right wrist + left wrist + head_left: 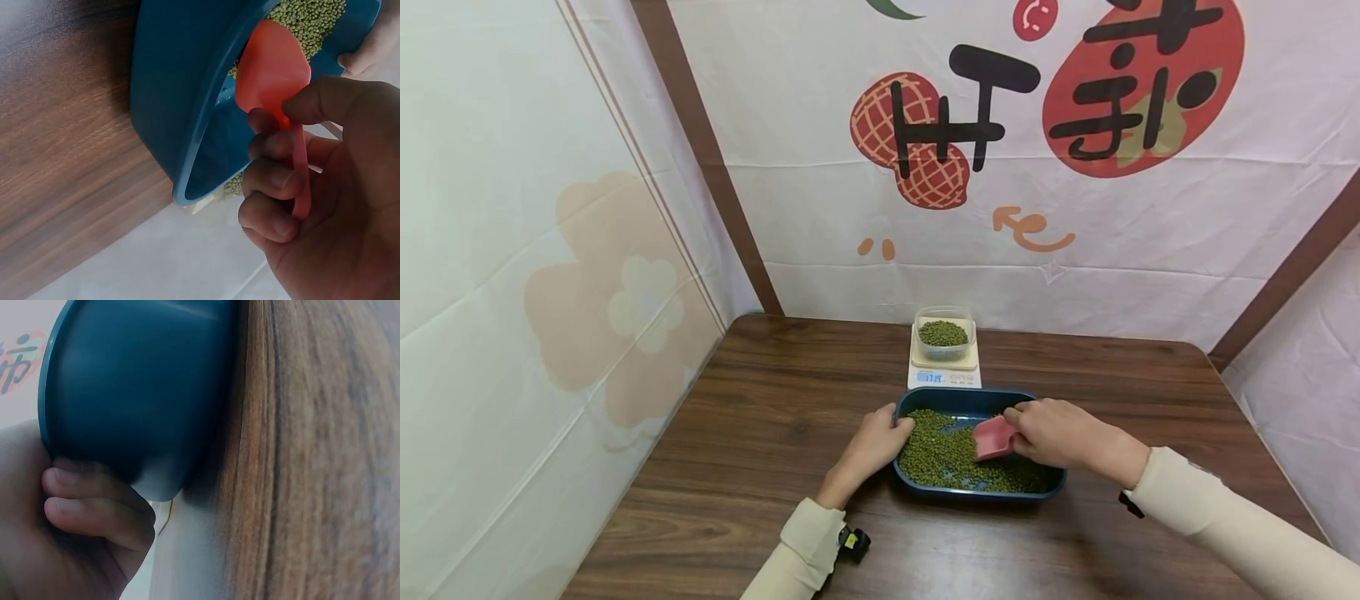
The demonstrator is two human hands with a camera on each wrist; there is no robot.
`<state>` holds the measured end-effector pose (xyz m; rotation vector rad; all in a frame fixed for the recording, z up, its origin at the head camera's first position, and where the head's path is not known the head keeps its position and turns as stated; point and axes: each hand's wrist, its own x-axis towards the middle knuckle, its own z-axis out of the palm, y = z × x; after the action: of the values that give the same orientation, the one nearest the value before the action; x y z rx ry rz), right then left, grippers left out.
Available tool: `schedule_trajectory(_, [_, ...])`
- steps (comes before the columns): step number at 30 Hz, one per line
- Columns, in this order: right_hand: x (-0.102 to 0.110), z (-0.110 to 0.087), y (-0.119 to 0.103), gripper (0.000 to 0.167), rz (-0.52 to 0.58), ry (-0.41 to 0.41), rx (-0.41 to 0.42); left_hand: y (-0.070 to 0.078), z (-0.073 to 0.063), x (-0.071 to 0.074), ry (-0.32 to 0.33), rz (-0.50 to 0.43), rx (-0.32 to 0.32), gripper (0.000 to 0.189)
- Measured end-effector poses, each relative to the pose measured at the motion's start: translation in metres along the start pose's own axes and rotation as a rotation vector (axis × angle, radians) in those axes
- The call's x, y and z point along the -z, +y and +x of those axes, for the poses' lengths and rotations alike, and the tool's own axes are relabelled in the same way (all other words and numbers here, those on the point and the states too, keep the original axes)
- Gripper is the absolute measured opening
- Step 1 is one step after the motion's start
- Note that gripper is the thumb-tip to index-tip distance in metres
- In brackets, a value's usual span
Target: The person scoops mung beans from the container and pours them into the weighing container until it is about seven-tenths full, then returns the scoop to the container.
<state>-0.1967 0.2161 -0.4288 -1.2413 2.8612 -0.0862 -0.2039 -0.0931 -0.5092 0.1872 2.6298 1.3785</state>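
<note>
A blue basin (977,495) with a layer of green mung beans (936,454) stands on the table. My left hand (874,439) grips its left end, thumb over the rim and fingers curled against the outer wall, as the left wrist view shows. In my right hand (1060,433) is a pink scoop (995,437), its handle wrapped by the fingers with the thumb near the base of the bowl. The scoop is inside the basin, its front edge at the beans. The right wrist view shows the scoop (272,65) tilted over the basin's rim (206,119).
Behind the basin is a white kitchen scale (943,377) with a lit display. On it sits a clear plastic tub (945,348) holding more green beans. A printed cloth (820,200) hangs behind the brown wooden table (760,417), and another cloth hangs on the left.
</note>
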Motion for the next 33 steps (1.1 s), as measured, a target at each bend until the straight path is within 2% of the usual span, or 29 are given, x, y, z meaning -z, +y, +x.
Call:
schedule_trajectory(5, [-0.002, 0.002, 0.000, 0.008, 0.022, -0.005, 0.002, 0.001, 0.000, 0.000, -0.002, 0.003, 0.005, 0.021])
schedule_trajectory(21, [-0.005, 0.016, -0.010, 0.007, -0.016, -0.011, 0.035, 0.001, 0.001, 0.000, 0.002, 0.004, 0.010, 0.021])
schedule_trajectory(33, [-0.005, 0.027, -0.018, 0.007, -0.013, -0.022, 0.042, 0.002, 0.001, -0.001, 0.025, 0.003, 0.000, 0.016])
